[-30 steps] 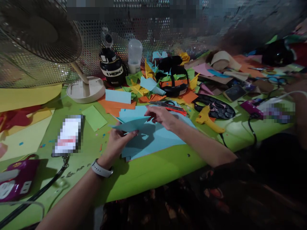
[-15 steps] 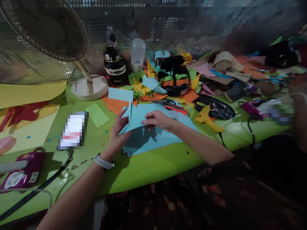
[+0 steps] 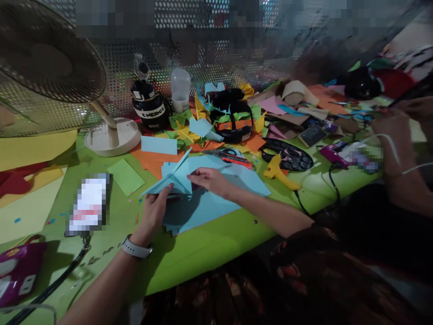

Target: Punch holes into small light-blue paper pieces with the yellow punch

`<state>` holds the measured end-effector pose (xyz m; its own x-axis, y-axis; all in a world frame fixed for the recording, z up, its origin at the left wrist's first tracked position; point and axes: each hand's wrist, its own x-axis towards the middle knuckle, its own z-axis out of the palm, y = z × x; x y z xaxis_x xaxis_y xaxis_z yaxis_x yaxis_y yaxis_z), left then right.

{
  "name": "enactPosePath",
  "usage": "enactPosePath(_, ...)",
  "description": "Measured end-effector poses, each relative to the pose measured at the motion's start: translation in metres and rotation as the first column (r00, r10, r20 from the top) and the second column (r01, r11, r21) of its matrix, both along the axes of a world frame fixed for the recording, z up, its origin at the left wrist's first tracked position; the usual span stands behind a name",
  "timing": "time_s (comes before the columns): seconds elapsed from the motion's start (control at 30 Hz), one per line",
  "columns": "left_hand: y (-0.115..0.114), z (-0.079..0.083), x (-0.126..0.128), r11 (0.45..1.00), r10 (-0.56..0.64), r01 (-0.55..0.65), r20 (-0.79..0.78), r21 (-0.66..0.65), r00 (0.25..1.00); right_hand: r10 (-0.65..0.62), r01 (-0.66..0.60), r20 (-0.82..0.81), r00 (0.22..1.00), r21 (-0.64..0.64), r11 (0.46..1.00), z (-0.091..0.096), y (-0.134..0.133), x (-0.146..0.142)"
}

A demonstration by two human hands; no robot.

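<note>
Blue paper: half-folded, above the stack
Left hand: pinching its near edge
Right hand: pinching the fold
Tip: align edges before creasing, imo

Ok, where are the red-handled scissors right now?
Head view, mid-table: the red-handled scissors lie on the blue sheets just beyond the right hand and the folded blue paper, left of the yellow glue gun.
</note>
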<state>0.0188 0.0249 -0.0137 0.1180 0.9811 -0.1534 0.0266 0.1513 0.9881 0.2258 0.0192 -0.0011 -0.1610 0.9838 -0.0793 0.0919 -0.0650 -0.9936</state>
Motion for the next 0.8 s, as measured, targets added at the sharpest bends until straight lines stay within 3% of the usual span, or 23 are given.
enactPosePath(0.07,0.001,0.000,0.000,0.999,0.037,-0.036,0.067,-0.027,0.997,-0.045,-0.004,0.287,0.957,0.168,0.986,0.017,0.005,0.026)
enactPosePath(0.1,0.002,0.000,0.001,0.997,0.064,-0.060,0.088,-0.042,0.994,-0.140,0.016,0.462,0.876,0.263,0.965,0.025,0.007,0.041)
enactPosePath(0.17,0.003,0.000,0.001,0.994,0.093,-0.085,0.117,-0.069,0.989,-0.324,0.062,0.744,0.584,0.357,0.932,0.035,0.009,0.069)
enactPosePath(0.23,0.004,-0.001,0.001,0.991,0.104,-0.092,0.123,-0.100,0.987,-0.323,0.081,0.895,0.308,0.314,0.946,0.036,0.007,0.090)
enactPosePath(0.27,0.005,-0.001,0.001,0.990,0.104,-0.091,0.117,-0.110,0.988,-0.275,0.083,0.938,0.210,0.263,0.961,0.034,0.005,0.096)
enactPosePath(0.37,0.005,-0.002,0.002,0.988,0.115,-0.104,0.100,-0.113,0.988,-0.123,0.061,0.991,0.052,0.120,0.991,0.028,-0.001,0.104)
enactPosePath(0.43,0.006,-0.001,0.002,0.986,0.132,-0.121,0.096,-0.115,0.987,-0.106,0.027,0.994,0.012,0.106,0.994,0.028,-0.005,0.104)
enactPosePath(0.5,0.006,0.001,0.002,0.984,0.144,-0.132,0.103,-0.117,0.984,-0.151,-0.007,0.988,0.031,0.151,0.988,0.032,-0.011,0.102)
enactPosePath(0.67,0.006,0.002,0.001,0.982,0.162,-0.145,0.147,-0.119,0.976,-0.245,-0.004,0.920,0.305,0.259,0.966,0.038,-0.020,0.089)
enactPosePath(0.8,0.007,0.001,0.000,0.985,0.154,-0.140,0.158,-0.099,0.975,-0.305,0.043,0.885,0.351,0.310,0.950,0.025,-0.005,0.064)
